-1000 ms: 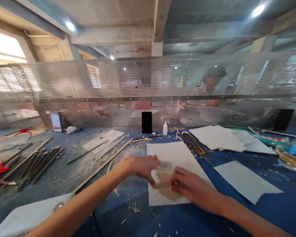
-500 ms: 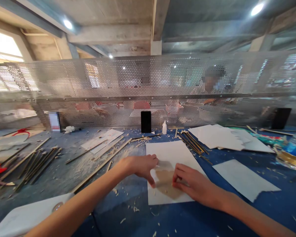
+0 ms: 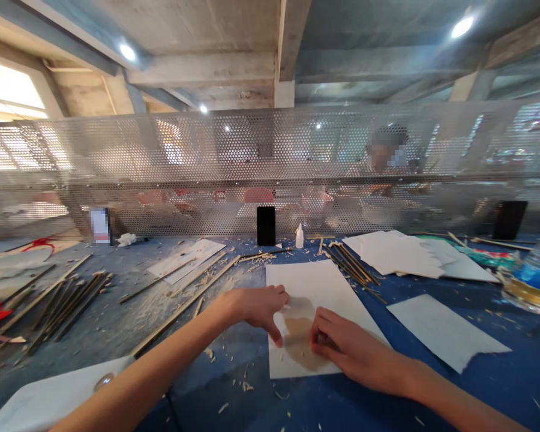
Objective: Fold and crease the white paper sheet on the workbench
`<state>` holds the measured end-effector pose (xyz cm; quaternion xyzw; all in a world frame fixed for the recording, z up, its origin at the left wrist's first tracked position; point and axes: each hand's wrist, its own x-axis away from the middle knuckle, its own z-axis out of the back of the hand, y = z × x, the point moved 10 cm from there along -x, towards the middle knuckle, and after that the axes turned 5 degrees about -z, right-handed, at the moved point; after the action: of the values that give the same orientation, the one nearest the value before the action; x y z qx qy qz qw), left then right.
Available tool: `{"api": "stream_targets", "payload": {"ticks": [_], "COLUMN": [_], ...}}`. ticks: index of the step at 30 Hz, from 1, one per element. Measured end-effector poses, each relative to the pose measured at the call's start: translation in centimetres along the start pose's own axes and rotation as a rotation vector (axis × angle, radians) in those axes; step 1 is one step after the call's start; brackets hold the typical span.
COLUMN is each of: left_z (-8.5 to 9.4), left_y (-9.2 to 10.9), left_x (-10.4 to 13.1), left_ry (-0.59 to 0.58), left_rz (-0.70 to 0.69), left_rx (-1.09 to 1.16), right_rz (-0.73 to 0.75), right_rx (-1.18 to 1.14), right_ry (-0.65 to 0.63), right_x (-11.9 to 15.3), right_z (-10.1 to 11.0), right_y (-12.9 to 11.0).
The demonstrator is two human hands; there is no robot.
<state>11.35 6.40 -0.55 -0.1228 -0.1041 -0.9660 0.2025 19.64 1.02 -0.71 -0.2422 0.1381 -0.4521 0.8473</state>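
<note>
A white sheet of paper [image 3: 303, 282] lies on the blue table in front of me, with small pale shavings on it. My left hand [image 3: 263, 309] rests at the sheet's left edge, thumb and fingers spread apart and holding nothing. Over the right part of the sheet is my right hand [image 3: 337, 342], its fingertips curled together in a pinch. Whatever may be between those fingertips is too small to make out. The shadows of both hands fall on the paper between them.
Dark sticks [image 3: 74, 306] lie left, more sticks [image 3: 353, 264] behind the sheet. A glue bottle [image 3: 299, 236] and black phone [image 3: 266, 226] stand by the perforated screen [image 3: 234, 150]. Paper stack [image 3: 396, 253], torn sheet [image 3: 447, 330] and plastic bottle [image 3: 535, 276] are right.
My right hand has shifted slightly left and down over the sheet, its fingers still pinched. My left hand has stayed in place on the paper. The whole view has moved slightly.
</note>
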Motion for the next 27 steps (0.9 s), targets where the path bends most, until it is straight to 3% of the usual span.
{"api": "stream_targets", "payload": {"ticks": [4,9,14,19,24,27], "left_z": [0.1,0.4,0.3,0.1,0.2,0.1], "left_y": [-0.1,0.1,0.1,0.1,0.1,0.1], "left_x": [0.2,0.3,0.1,0.1,0.1,0.1], "left_ry": [0.024,0.021,-0.002,0.001,0.016,0.008], "left_rz": [0.005,-0.001,0.015,0.002,-0.003,0.001], "left_rx": [0.029,0.017,-0.011,-0.013,0.016,0.010], "right_rz": [-0.001,0.033,0.019,0.034,-0.005,0.023], "right_rx": [0.132,0.065,0.122,0.027,0.114,0.060], "right_ry": [0.078,0.005,0.087,0.031,0.105,0.051], "right_x": [-0.2,0.0,-0.1,0.0,-0.1,0.0], "right_z": [0.4,-0.3,0.5,-0.2,0.7,0.1], "right_y": [0.2,-0.7,-0.2,-0.3,0.3,0.0]}}
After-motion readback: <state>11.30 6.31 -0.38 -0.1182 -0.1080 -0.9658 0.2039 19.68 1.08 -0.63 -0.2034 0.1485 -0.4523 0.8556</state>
